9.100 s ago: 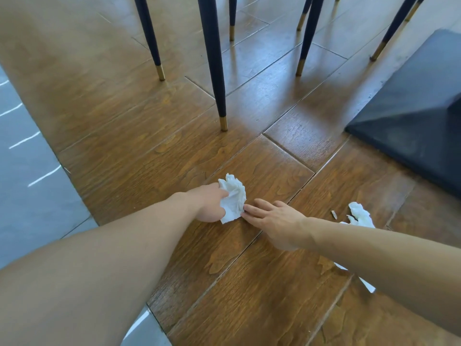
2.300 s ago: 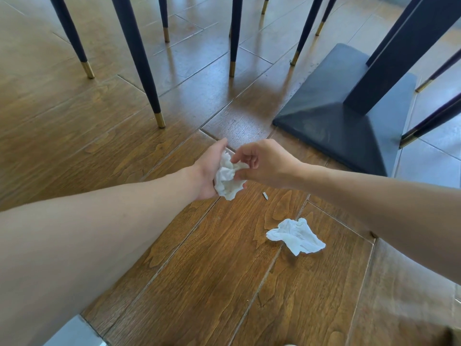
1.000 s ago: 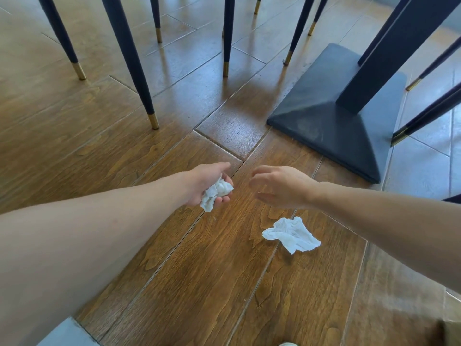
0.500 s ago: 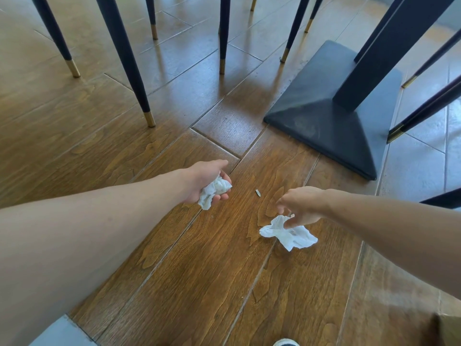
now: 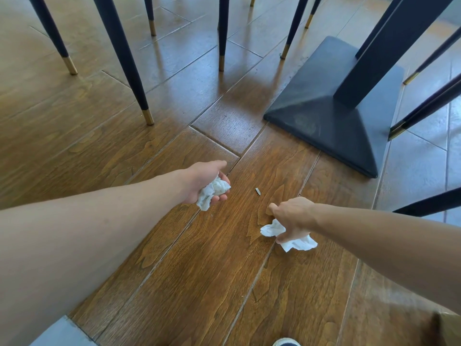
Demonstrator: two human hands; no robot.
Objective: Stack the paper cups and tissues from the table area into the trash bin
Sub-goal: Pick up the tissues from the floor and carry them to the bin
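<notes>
Hands low over the wooden floor (image 5: 174,258), both reaching forward and down, arms nearly straight. Left hand (image 5: 208,182) curled closed around a balled tissue (image 5: 213,193), palm turned inward, wad bulging out below the fingers; held clear of the boards, apparently parked there to keep one piece secured while the other hand works. Right hand (image 5: 290,218) knuckles up, fingers pinched down onto a second tissue (image 5: 296,242) lying crumpled on the floor; white corners sticking out on both sides of the grip, so only the middle caught. Cannot tell whether lifted yet or touching the boards.

Small scrap (image 5: 257,191) on the floor between the two hands, apart from both, not picked up. Dark table base (image 5: 324,121) beyond the right hand, chair legs (image 5: 139,96) further back and left. No trash bin and no paper cups in view.

Judgement: gathering stage, floor litter first; both hands full once the right closes properly. Loose corners of the second tissue likely to trail or tear if pulled fast. Scrap probably needs a separate pinch.
</notes>
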